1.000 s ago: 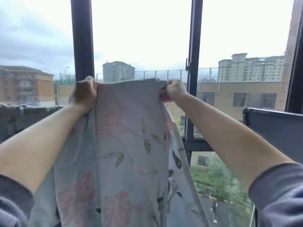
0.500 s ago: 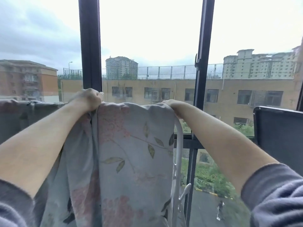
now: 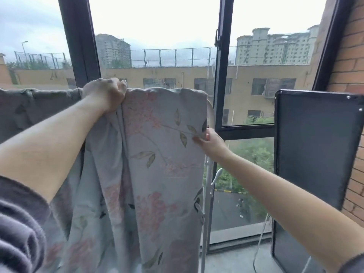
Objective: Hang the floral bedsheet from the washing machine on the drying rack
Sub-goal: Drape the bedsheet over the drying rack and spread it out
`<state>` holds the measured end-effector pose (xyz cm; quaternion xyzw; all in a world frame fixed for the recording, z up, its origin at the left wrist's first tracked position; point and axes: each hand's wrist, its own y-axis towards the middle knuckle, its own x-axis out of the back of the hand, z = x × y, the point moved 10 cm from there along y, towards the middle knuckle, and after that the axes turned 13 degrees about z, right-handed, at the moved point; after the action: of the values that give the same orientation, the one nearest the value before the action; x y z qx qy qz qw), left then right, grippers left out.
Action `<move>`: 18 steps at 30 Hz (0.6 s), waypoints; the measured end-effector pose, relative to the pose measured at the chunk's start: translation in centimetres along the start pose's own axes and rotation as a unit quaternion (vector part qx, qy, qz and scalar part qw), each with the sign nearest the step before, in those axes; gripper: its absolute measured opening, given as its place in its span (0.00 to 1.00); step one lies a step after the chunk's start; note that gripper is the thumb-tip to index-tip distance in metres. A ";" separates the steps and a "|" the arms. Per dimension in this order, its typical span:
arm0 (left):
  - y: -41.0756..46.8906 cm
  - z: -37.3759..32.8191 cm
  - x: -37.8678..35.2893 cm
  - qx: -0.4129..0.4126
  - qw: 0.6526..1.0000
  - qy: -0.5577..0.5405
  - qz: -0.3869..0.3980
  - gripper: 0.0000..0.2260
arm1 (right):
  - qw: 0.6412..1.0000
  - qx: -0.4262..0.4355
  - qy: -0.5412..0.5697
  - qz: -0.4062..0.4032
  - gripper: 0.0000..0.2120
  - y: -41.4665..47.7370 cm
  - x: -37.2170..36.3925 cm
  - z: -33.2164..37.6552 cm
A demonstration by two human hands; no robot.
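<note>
Left hand (image 3: pixel 104 94): fingers curled in a fist, clamped on a bunched fold of the floral bedsheet (image 3: pixel 157 154) at the top bar of the drying rack (image 3: pixel 206 229). Darker cloth with a faint leaf print runs along that bar left of the fist. The bedsheet is draped over the rack's top bar and hangs down the near side in long folds. Right hand (image 3: pixel 213 142): thumb and fingers pinched together on the sheet's right edge, just beside the rack's white upright and below its curved corner. A dark panel (image 3: pixel 315 150) stands right of the rack, apart from it, and a brick wall (image 3: pixel 352 75) is further right.
</note>
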<state>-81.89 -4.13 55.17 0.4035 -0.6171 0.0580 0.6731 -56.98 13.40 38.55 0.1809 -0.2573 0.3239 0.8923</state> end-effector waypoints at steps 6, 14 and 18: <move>-0.6 0.1 0.0 -0.009 1.000 0.021 0.009 0.24 | 0.980 0.086 0.052 -0.171 0.06 -3.4 -1.1 3.1; -1.2 0.5 -0.3 -0.025 0.999 0.024 0.003 0.24 | 0.945 0.104 0.309 0.016 0.19 -2.9 -7.4 4.6; -1.5 0.3 -0.2 -0.042 0.999 0.024 -0.010 0.23 | 0.893 0.082 0.442 0.009 0.21 -4.6 -7.3 2.1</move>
<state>-81.31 -5.18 54.24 0.3793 -0.5985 0.0351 0.7047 -59.40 5.46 35.34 0.0896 0.1895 0.3988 0.8927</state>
